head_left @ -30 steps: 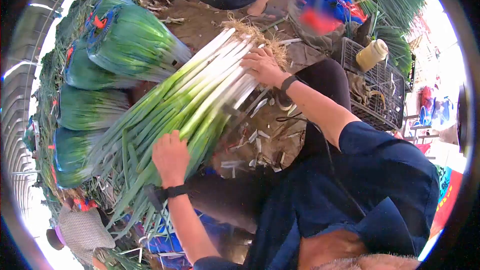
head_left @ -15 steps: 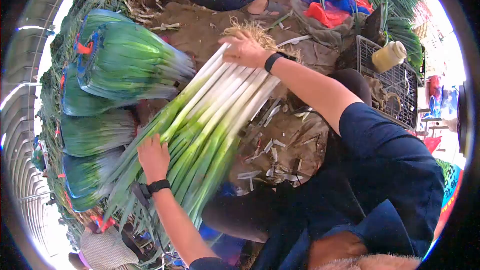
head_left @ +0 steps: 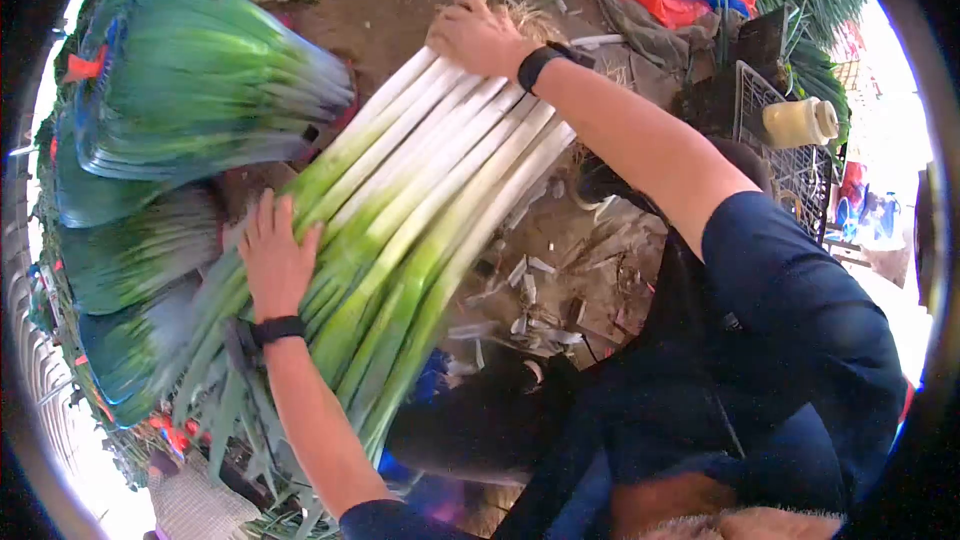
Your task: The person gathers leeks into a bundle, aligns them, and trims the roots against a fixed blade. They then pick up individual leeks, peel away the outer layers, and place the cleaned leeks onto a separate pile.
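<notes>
Green bundles (head_left: 205, 70) lie beside leeks (head_left: 432, 175).

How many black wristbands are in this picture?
2: the left wristband is just behind the left hand, and the right wristband is behind the right hand, near the stalks' root ends. Others may be hidden.

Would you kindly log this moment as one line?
left hand: on leaves | right hand: by roots | leeks: side by side
</notes>
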The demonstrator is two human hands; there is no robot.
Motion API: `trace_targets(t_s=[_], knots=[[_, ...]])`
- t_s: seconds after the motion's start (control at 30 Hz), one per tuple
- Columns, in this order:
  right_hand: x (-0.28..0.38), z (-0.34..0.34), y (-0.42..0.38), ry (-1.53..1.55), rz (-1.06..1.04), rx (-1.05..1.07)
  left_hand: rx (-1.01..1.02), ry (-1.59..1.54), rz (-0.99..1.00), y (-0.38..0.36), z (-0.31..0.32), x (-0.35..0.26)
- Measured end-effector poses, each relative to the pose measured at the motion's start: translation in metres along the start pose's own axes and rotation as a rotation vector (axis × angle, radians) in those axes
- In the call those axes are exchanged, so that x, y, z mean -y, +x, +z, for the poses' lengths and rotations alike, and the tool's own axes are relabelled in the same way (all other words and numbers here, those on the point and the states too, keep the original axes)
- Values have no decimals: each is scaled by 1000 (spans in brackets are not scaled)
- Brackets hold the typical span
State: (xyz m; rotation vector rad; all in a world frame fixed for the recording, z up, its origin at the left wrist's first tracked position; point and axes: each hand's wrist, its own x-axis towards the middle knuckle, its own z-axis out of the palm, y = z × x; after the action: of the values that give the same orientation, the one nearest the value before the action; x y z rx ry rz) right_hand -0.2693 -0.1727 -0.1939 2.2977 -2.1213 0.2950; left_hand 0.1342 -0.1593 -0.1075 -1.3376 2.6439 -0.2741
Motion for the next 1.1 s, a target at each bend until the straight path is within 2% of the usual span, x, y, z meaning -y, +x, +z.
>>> trace_targets(t_s=[0.07,0.1,0.13,0.2,0.23,0.27,0.3,0.33,0.37,0.4,0.43,0.47,0.5,0.53,0.6,0.63,0.67,0.7,0.73,0.8,0.83,0.87,0.93,0.97,1.0,1.03,1.07,1.1], knots=[[-2,-4,3,110,74,-31,31,-27,-45,6,4,-9],[-22,53,21,-102,-46,-64,14,-25,-47,2,7,-11],[2,-6,7,23,23,93,-19,-5,-50,-1,2,-7],[-8,17,14,-29,7,-15,11,27,-103,3,-6,-7],[-1,6,7,-43,-1,-101,11,-10,-75,0,-1,-6],[5,-8,3,-53,37,-45,7,-44,-59,0,-4,-4],[-23,23,16,-96,-23,39,57,-135,-77,3,-22,-11],[-19,4,14,-635,-207,202,-54,-97,-78,-6,-25,-14],[-77,72,33,-49,-229,-6,-123,-168,-131,-16,-40,-23],[-61,53,30,-956,-419,129,-237,-234,-141,-34,-59,-30],[-90,57,49,-221,-398,69,-364,-211,-156,-54,-73,-42],[-37,11,31,-879,-371,222,-417,-220,-210,-83,-104,-64],[-115,82,70,-713,-608,-119,-503,-259,-270,-118,-119,-89],[-79,56,53,-977,-470,-37,-618,-296,-307,-155,-132,-114],[-133,108,111,-441,-425,-72,-789,-467,-446,-246,-145,-173],[-134,102,113,-449,-462,-78,-788,-490,-562,-289,-139,-200],[-140,87,106,-625,-586,-193,-788,-518,-667,-336,-124,-229],[-147,75,103,-802,-701,-311,-720,-503,-844,-379,-98,-265],[-135,60,94,-816,-719,-327,-659,-507,-1058,-420,-72,-302],[-94,32,66,-971,-627,-308,-407,-622,-1499,-502,-32,-378],[-79,29,58,-975,-481,-144,-334,-739,-1658,-537,-18,-410],[-83,35,59,-985,-499,-157,-415,-808,-1867,-569,8,-449],[-112,50,83,-701,-784,-340,-339,-875,-2103,-619,24,-494],[-81,22,47,-886,-843,-433,-91,-676,-1998,-661,55,-539],[-55,5,19,-904,-850,-438,-113,-737,-2095,-687,78,-570],[-28,-10,-6,-479,-711,-345,378,-647,-1907,-719,101,-599],[-14,-21,-22,-61,-558,-245,295,-662,-1971,-729,104,-621],[-8,-22,-28,116,-550,-233,337,-692,-2057,-719,83,-614]])
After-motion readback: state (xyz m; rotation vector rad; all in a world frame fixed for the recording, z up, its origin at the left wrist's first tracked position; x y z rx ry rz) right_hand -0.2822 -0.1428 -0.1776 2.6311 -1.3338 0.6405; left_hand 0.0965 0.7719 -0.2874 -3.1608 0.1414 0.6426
